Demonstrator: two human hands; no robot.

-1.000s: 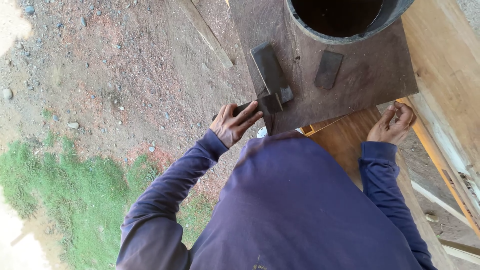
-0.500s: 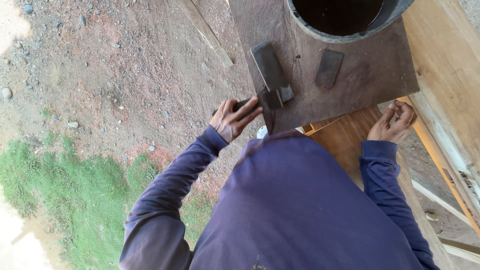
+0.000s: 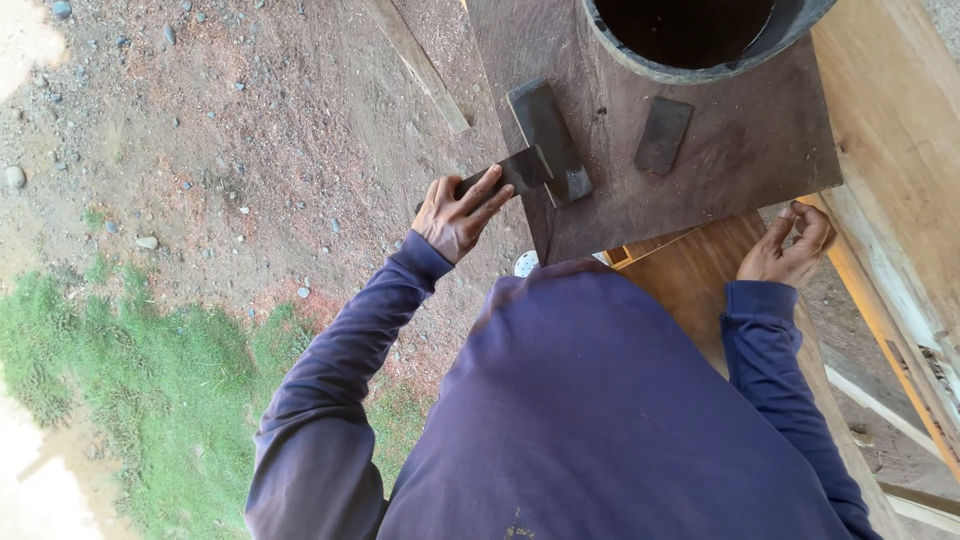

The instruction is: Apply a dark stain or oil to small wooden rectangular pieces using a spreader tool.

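Both hands busy: left hand (image 3: 462, 212) grips hammer (image 3: 540, 150); right hand (image 3: 790, 245) curled (empty).

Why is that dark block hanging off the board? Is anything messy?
The dark block under the left hand juts past the brown board's edge, partly unsupported. The longer block lies crooked beside it. Nothing looks spilled or broken.

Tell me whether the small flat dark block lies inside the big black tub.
No, the small flat block lies on the dark board just outside the black tub, near its rim.
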